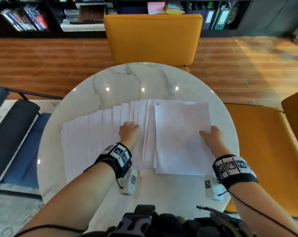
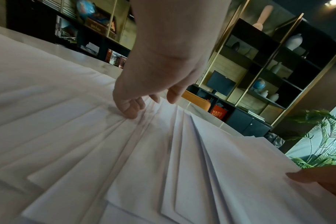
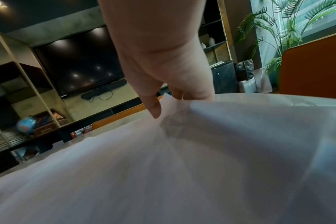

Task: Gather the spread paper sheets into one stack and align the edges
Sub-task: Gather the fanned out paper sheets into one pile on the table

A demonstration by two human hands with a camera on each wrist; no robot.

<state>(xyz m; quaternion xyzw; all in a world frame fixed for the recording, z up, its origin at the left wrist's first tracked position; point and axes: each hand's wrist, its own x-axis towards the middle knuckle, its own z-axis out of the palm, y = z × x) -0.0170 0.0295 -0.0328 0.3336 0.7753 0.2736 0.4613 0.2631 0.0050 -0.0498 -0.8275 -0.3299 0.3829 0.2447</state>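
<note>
- Left forearm reaches forward from lower left, bare, with a black wrist strap carrying square-patterned markers.
- Left hand [image 1: 129,132] palm down, fingers curled under, fingertips [image 2: 131,112] pressing down on the paper sheets [image 1: 97,134].
- Right forearm comes in from lower right with the same marker band at the wrist.
- Right hand [image 1: 212,135] sits at the right edge of the top sheets, thumb [image 3: 153,107] on top, other fingers tucked under the edge: a pinch grip.
- Hands well apart, both low at sheet level.
</note>
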